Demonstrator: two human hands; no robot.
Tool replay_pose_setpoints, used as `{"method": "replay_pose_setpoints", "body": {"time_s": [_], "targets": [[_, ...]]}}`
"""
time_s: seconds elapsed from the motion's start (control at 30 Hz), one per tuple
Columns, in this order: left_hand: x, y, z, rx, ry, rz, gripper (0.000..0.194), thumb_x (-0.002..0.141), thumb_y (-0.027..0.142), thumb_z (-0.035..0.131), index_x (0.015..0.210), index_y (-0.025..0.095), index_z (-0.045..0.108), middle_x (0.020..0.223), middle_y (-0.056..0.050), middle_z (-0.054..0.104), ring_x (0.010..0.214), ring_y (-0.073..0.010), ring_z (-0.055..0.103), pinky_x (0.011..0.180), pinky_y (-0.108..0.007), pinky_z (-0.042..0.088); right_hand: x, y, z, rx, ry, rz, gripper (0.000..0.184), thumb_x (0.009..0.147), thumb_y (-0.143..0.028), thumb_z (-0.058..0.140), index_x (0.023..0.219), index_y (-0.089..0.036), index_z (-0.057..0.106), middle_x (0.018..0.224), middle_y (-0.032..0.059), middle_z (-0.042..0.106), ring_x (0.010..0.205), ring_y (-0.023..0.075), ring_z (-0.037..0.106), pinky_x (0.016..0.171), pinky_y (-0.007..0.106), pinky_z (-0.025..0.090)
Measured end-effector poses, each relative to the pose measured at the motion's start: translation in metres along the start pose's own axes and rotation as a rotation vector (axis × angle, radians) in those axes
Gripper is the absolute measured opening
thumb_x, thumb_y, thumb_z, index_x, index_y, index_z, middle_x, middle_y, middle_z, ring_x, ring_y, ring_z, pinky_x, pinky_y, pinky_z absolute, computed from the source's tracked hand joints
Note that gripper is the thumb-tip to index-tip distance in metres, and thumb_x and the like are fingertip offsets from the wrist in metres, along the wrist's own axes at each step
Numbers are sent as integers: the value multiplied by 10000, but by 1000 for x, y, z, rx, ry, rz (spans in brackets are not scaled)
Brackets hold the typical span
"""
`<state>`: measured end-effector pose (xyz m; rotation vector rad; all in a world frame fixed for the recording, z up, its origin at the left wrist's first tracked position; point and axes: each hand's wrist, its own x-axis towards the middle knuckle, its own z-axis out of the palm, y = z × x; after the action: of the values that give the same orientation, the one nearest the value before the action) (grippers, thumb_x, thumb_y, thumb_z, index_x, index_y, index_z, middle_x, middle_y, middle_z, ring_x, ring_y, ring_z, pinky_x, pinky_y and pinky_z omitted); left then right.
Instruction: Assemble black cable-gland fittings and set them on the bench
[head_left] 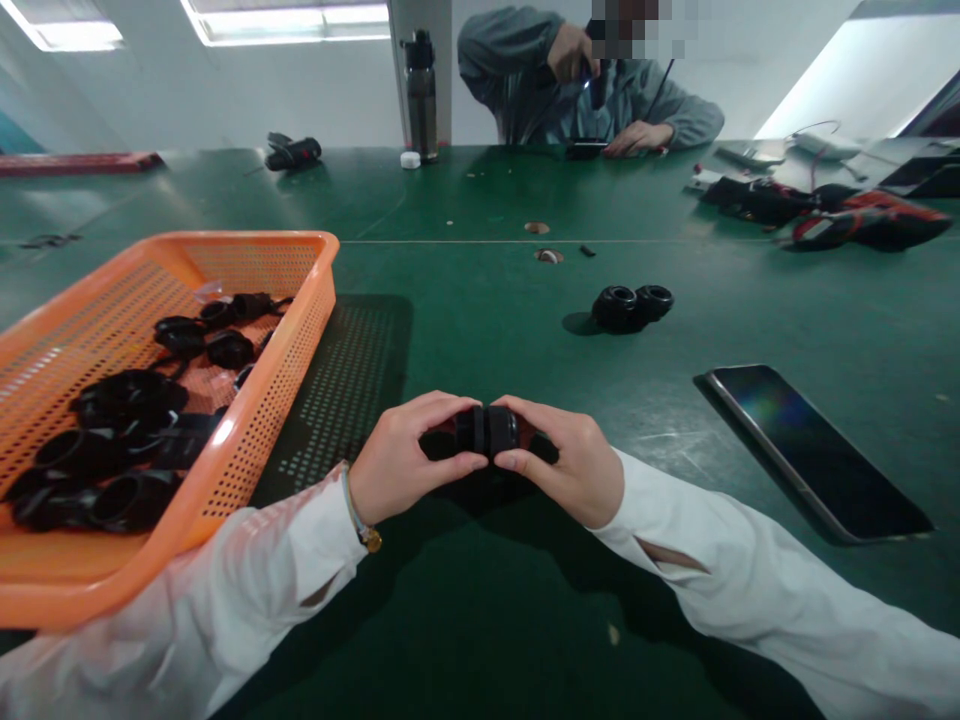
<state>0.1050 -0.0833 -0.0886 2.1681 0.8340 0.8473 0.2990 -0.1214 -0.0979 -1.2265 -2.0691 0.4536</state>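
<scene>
Between my two hands, low over the green table, is a short black cylindrical piece (pixel 486 430) with a narrow seam across its middle. The thumb and fingers of my left hand (pixel 409 455) grip its left part. My right hand (pixel 566 455) pinches its right part in the same way. Whether it is one piece or two pressed together I cannot tell. Farther off to the right, a pair of black round fittings with open ends (pixel 632 308) stands on the table. An orange perforated basket (pixel 262 440) to my left holds several similar black parts (pixel 127 400).
A smartphone (pixel 817 450) lies right of my right forearm. Across the table (pixel 465 260), a person (pixel 525 85) handles a dark tool. A water bottle (pixel 420 95), a white cap (pixel 410 160) and a black object (pixel 294 153) stand at the back; red-black items (pixel 862 215) lie far right.
</scene>
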Motion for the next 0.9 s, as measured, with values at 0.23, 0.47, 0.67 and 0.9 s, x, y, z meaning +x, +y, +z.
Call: {"method": "replay_pose_setpoints", "body": {"time_s": [0.23,0.47,0.67,0.9], "targets": [[0,-1,-1,89,-4,60,344,760,366,656,1013,134,638,958,-93,690,860,-186,647,794,-294,522,-2,2,5,78,46,34,273,839,-388,500,956,-167,612,688,6,637,583,135,569,564,233,421],[0,-1,-2,177,-2,111,347,776,388,633,1010,132,636,963,-100,694,871,-190,649,807,-299,530,0,0,4,130,12,84,260,831,-375,495,929,-169,619,663,-4,608,562,130,542,550,231,401],[-2,-3,-1,207,-4,113,345,776,382,631,1020,137,634,983,-100,690,897,-191,644,838,-309,521,0,-1,4,142,-26,106,243,836,-369,486,917,-177,611,641,-18,585,542,120,529,538,224,396],[2,0,0,38,23,-47,346,720,321,681,1017,148,636,979,-89,673,888,-202,640,807,-326,531,5,-5,0,163,-38,134,239,855,-356,462,953,-172,580,683,-2,603,579,134,556,554,236,441]]}}
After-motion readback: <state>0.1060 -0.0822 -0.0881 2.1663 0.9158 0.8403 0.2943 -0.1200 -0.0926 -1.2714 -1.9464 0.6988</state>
